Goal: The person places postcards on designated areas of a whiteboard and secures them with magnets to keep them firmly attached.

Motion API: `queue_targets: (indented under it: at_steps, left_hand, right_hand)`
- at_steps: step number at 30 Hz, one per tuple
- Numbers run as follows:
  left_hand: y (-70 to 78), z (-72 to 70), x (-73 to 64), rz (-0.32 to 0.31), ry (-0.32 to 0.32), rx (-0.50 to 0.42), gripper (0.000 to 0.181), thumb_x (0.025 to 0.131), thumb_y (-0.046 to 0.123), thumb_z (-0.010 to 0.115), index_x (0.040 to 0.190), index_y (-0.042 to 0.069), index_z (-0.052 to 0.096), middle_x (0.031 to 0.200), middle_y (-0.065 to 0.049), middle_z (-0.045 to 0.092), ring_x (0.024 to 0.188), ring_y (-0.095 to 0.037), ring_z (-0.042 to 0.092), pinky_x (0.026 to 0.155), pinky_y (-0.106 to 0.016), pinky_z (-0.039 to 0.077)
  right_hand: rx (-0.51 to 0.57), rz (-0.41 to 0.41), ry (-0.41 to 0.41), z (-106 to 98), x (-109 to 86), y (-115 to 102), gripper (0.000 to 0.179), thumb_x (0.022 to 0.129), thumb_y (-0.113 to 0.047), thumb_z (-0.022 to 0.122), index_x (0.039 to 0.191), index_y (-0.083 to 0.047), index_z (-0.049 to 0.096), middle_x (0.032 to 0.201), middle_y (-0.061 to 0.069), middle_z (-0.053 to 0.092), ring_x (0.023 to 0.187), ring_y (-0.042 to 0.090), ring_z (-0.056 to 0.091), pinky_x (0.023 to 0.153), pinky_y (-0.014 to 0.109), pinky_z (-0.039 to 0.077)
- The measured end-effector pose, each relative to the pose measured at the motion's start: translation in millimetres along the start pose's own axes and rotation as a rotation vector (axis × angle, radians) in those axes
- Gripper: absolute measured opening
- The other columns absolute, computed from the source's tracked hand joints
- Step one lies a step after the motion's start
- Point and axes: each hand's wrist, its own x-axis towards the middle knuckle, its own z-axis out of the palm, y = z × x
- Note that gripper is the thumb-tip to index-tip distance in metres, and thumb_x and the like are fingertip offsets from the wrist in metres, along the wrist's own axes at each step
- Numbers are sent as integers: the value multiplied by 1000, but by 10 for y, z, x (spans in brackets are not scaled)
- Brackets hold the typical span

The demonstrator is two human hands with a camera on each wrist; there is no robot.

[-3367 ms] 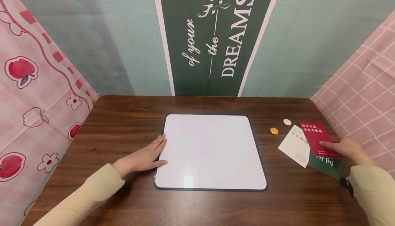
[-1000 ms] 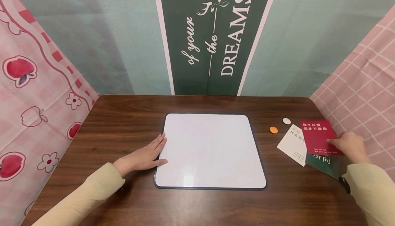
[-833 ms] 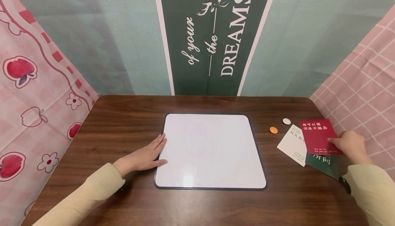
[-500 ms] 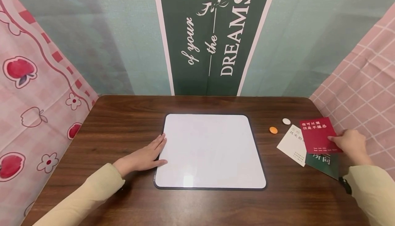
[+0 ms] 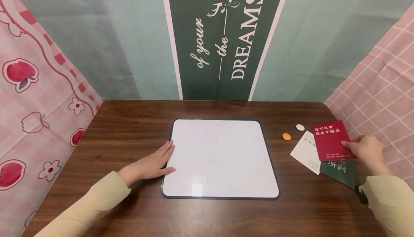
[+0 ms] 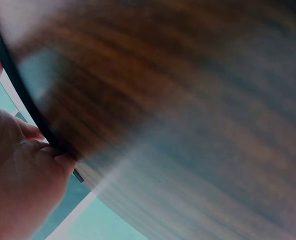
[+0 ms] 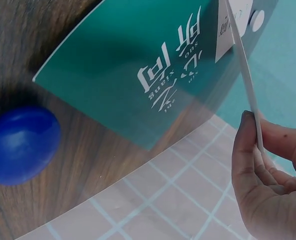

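Observation:
My right hand pinches a red card with white lettering by its right edge, thumb on top. In the right wrist view the card shows edge-on between thumb and fingers, raised over the table. Partly covered by it in the head view are a white card and a dark green card. At the left, my left hand rests with fingers extended on the left edge of a whiteboard with a dark frame, which lies flat on the table.
An orange round disc and a white round disc lie between the whiteboard and the cards. A glossy blue disc sits near the green card. Patterned pink cloth and a green backdrop enclose the wooden table.
The red card has risen off the other cards and turned slightly counterclockwise, its top edge shifting up and left. My right hand has moved a little with it. My left hand has stayed put.

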Motion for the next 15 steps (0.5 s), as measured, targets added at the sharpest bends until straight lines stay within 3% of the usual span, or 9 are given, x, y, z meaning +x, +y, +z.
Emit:
queue_targets:
  at_steps: [3,10,15]
  left_hand:
    - [1,-2,6,-3,-3,-3,85,89,54,46,145,1,11,152,-14,1,139,-29,4,107,-45,21]
    - [10,-16,21,-13,-6,-13,86,88,55,45,145,2,11,152,-14,1,139,-28,4,107,-45,21]
    - [20,-32,34,-17,-6,-12,85,88,55,45,145,2,11,152,-14,1,139,-29,4,107,-45,21]
  right_hand:
    - [10,1,2,7,16,-30,37,82,-18,63,90,17,58,56,17,57,66,38,46,61,40,26]
    - [60,40,-13,28,82,-108,36,83,-17,64,93,17,58,66,24,59,74,44,45,70,53,25]
    - [68,37,-21,23,124,-156,37,82,-19,64,96,15,59,68,22,61,75,43,44,66,46,27]
